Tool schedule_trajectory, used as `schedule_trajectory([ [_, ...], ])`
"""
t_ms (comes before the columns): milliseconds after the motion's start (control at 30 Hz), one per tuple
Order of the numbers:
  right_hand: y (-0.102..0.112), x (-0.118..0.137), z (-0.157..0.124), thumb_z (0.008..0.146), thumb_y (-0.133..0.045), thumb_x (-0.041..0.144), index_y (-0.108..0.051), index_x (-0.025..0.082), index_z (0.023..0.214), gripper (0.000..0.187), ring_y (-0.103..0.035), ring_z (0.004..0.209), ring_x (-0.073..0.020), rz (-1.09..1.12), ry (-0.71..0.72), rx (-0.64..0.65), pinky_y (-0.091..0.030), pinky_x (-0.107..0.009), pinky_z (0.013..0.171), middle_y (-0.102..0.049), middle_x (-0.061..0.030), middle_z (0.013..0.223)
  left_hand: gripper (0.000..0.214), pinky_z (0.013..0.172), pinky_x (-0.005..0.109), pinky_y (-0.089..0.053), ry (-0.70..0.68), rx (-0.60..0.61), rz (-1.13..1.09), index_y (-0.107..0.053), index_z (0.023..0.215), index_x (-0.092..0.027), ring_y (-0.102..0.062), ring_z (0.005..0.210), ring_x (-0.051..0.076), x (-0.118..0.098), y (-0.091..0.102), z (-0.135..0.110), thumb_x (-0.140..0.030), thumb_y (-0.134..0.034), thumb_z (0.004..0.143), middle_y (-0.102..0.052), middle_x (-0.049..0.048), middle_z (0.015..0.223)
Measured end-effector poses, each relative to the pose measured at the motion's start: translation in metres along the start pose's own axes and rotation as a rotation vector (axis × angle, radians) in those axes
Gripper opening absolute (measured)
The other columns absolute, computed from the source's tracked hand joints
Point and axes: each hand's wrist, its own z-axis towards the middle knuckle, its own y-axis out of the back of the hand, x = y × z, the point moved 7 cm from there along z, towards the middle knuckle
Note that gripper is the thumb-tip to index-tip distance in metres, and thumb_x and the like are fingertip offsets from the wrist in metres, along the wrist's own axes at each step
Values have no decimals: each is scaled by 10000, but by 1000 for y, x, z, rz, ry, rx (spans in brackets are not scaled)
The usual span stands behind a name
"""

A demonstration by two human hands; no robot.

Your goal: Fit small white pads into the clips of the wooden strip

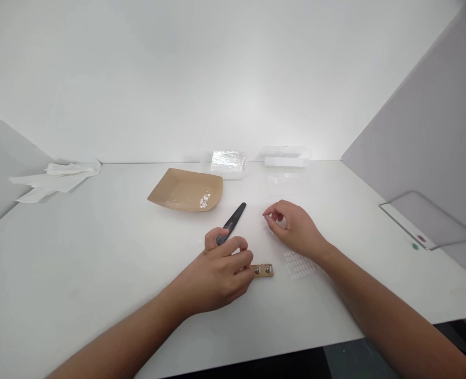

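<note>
My left hand (225, 271) is curled over the left part of a gold strip (263, 270) with round silver studs on it; its fingertips are partly hidden. The strip's right end sticks out beyond the fingers. A black nail file (235, 218) lies slanted just beyond this hand, its near end passing behind the thumb. To the right, my right hand (292, 226) is held with thumb and index fingertip together in a pinch; anything between them is too small to name. Under the right wrist lies a clear sheet of small whitish tabs (299, 265).
Small white pieces (205, 200) lie in a brown paper tray (178, 192). Against the back wall are a shiny clear packet (228, 161) and a clear box (286, 159). Crumpled white tissue (65, 176) is at left, a metal wire stand (410, 226) at right.
</note>
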Motion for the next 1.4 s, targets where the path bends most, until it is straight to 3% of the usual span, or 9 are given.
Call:
schedule_trajectory([
  [167, -2, 0, 0, 969, -659, 293, -745, 253, 1056, 129, -657, 905, -206, -62, 165, 143, -505, -373, 820, -710, -40, 1009, 189, 1025, 506, -280, 5, -10, 23, -556, 812, -192, -610, 941, 189, 1, -1, -2, -70, -609, 946, -661, -15, 825],
  [333, -8, -10, 3, 984, -700, 405, -776, 290, 1149, 215, -659, 898, -212, -37, 219, 192, -539, -394, 835, -696, -50, 1035, 182, 1044, 483, -281, -25, -44, 72, -573, 825, -195, -622, 934, 177, 0, 1, -5, -61, -642, 927, -679, -25, 829],
  [433, -11, -9, 3, 1000, -692, 367, -785, 294, 1135, 180, -654, 912, -216, -42, 276, 184, -546, -402, 851, -694, -45, 1007, 129, 1066, 488, -264, -13, -41, 45, -603, 859, -202, -643, 970, 197, 2, 2, -5, -208, -676, 966, -712, -14, 882],
  [567, -13, -3, 1, 1003, -691, 297, -786, 281, 1067, 115, -649, 965, -230, -58, 299, 174, -554, -387, 838, -720, -42, 994, 238, 1099, 502, -234, 58, -82, -40, -655, 1119, -220, -668, 1037, 239, 8, 10, -3, -402, -689, 969, -761, 23, 1043],
  [700, -13, 2, -1, 1001, -683, 248, -763, 260, 1002, 81, -629, 971, -237, -88, 311, 174, -551, -383, 821, -730, -44, 981, 308, 1070, 501, -250, 197, -191, -42, -620, 1241, -222, -676, 1013, 242, 22, 21, -3, -327, -684, 959, -757, 38, 1038],
  [933, -14, 5, -1, 992, -668, 208, -713, 233, 937, 75, -632, 973, -240, -98, 286, 185, -559, -387, 815, -723, -57, 987, 277, 1020, 472, -328, 306, -273, -39, -625, 1201, -224, -665, 1017, 240, 38, 20, -8, -172, -640, 929, -710, 52, 1064],
  [1200, -21, 1, -2, 1041, -595, 230, -744, 304, 1267, 281, -632, 935, -241, -146, 345, 186, -570, -394, 803, -702, -74, 1003, 358, 1002, 505, -330, 384, -360, -21, -613, 1267, -241, -646, 1088, 287, 44, 22, -16, -182, -646, 915, -633, 107, 1198],
  [1400, -17, 3, -1, 1017, -623, 196, -767, 260, 1060, 164, -628, 970, -233, -117, 305, 217, -556, -378, 820, -719, -63, 996, 294, 1020, 518, -318, 433, -319, -20, -634, 1234, -240, -636, 1103, 286, 49, 17, -16, -199, -609, 944, -611, 107, 1199],
])
